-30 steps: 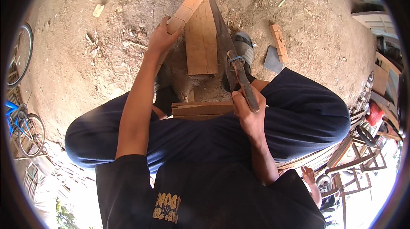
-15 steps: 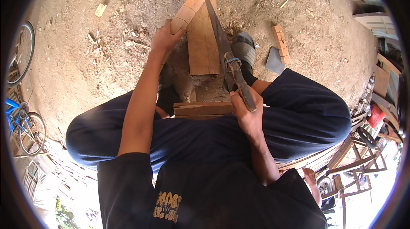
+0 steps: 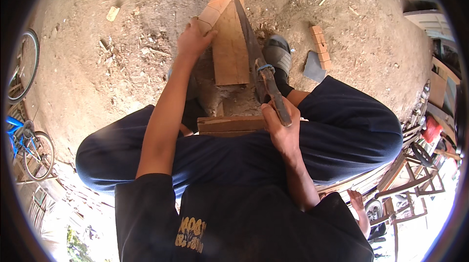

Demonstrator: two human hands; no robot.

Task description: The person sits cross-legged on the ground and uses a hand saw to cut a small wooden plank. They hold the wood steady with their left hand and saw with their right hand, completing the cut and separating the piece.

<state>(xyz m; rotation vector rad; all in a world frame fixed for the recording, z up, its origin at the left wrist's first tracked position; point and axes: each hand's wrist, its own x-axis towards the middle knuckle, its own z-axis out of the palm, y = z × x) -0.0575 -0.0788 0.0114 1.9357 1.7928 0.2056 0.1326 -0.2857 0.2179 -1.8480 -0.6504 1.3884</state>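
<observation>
A long wooden strip (image 3: 218, 4) with dark lines across it lies slantwise over a flat plank (image 3: 229, 64) on the ground. My left hand (image 3: 194, 40) is closed around the near end of that strip, its thumb at the right side. In my right hand (image 3: 282, 127) is the worn wooden handle of a handsaw (image 3: 249, 32), bound with a blue tie. The blade points away from me, and its tip lies over the strip near the top of the view. Whether the teeth touch the wood, I cannot tell.
A short notched wood piece (image 3: 320, 47) lies on the right beside a dark flat sheet (image 3: 313, 68). My sandalled foot (image 3: 278, 54) is next to the plank. A wooden board (image 3: 227, 125) is at my lap. Bicycles (image 3: 36, 154) stand left; a wooden frame (image 3: 408, 184) stands right.
My left hand has shifted a little on the near end of the strip, with the thumb now further right. The saw and my right hand have barely moved.
</observation>
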